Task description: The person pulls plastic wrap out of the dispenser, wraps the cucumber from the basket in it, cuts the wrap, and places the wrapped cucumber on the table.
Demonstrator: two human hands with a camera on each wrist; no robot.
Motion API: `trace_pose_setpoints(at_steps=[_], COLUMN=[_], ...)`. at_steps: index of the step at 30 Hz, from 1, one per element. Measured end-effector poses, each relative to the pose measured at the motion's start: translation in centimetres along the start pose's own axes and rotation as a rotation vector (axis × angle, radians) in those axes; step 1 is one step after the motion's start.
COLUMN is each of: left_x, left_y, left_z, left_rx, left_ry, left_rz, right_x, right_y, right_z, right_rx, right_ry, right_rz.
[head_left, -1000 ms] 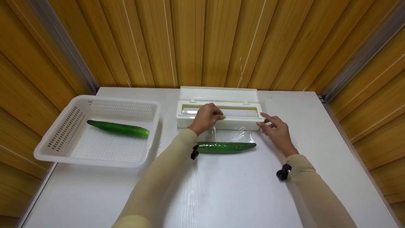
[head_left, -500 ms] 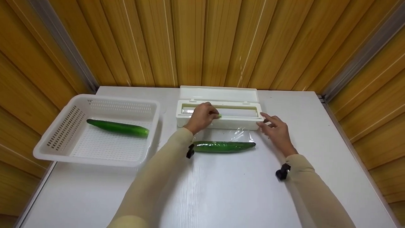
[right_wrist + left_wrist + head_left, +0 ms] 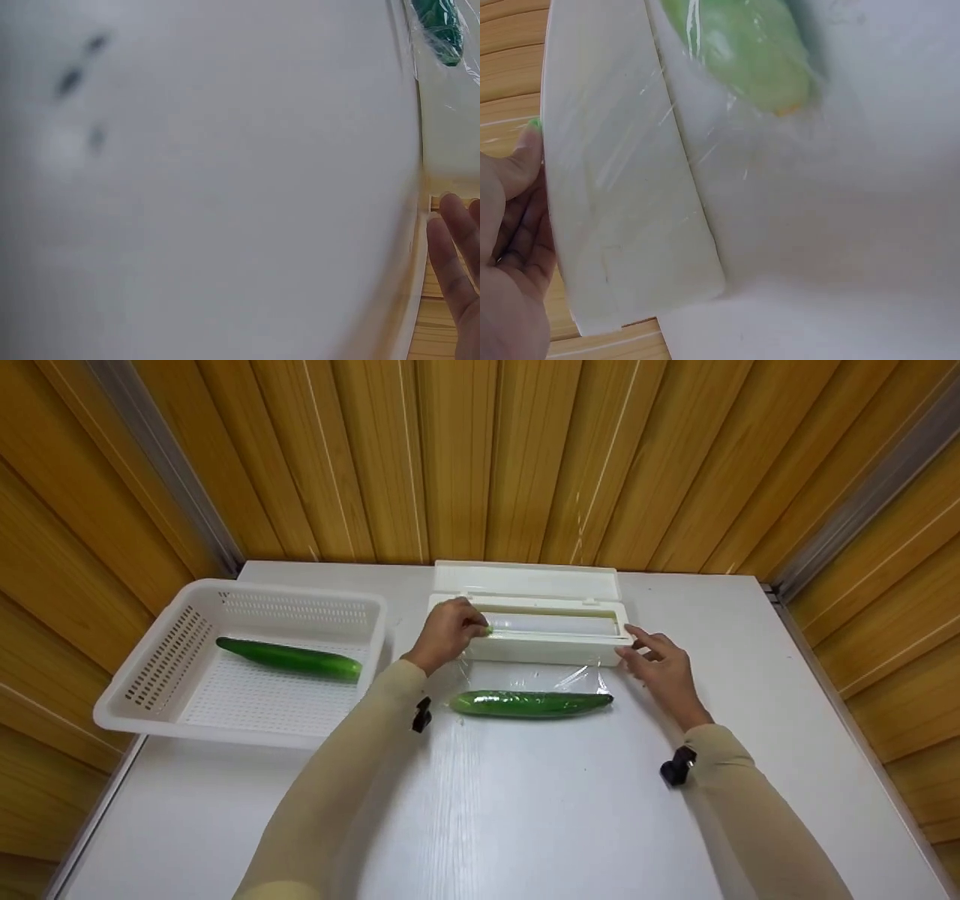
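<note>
Leftward along the box (image 3: 536, 637): the left hand (image 3: 448, 632) has slid from near the middle of the front edge to the left end, carrying a small green slider (image 3: 488, 629) between thumb and fingers. Its fingers are curled, pinching the slider. The right hand (image 3: 664, 667) has stayed at the right end of the box, fingers relaxed and slightly spread, index tip at the corner; whether it presses the box or only touches it cannot be told.

Film (image 3: 536, 675) runs from the box down to the table (image 3: 570, 810) and lies over the wrapped cucumber (image 3: 531, 703), just in front of the box, between the two hands. Film edges are hard to trace; only glints show.

A second cucumber (image 3: 289, 658) lies in the basket (image 3: 191, 619) at left, well apart.

Left wrist view: thumb tip with a green speck at the box edge, the slider mostly hidden; cucumber end (image 3: 739, 49) blurred under film and cut off at the top. Right wrist view: mostly blurred white table, fingertips (image 3: 457, 262) at lower right, dark cucumber tip (image 3: 439, 26) cut off at the corner.
</note>
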State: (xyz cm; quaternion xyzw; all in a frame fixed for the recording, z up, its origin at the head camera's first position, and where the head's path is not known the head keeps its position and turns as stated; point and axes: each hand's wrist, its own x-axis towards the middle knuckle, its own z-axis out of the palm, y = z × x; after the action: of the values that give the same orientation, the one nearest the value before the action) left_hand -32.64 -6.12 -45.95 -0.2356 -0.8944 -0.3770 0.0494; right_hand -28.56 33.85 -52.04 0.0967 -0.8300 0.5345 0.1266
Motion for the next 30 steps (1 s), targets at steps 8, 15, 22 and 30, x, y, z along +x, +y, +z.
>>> trace_pose_setpoints(at_steps=[8, 15, 22, 30], left_x=[-0.6, -1.0, -1.7, -2.1], left_y=[-0.7, -1.3, -1.8, -1.8], left_z=[-1.4, -2.4, -3.8, -4.3], left_rx=[0.014, 0.043, 0.073, 0.047], left_ry=[0.003, 0.011, 0.018, 0.023], left_rz=[-0.031, -0.034, -0.069, -0.106], right_x=[-0.1, -0.1, 0.0, 0.1], right_y=[-0.2, -0.3, -0.1, -0.1], right_z=[-0.1, -0.2, -0.3, -0.1], right_rx=[-0.011, -0.007, -0.018, -0.004], right_ry=[0.002, -0.006, 0.002, -0.002], right_rz=[0.014, 0.006, -0.021, 0.020])
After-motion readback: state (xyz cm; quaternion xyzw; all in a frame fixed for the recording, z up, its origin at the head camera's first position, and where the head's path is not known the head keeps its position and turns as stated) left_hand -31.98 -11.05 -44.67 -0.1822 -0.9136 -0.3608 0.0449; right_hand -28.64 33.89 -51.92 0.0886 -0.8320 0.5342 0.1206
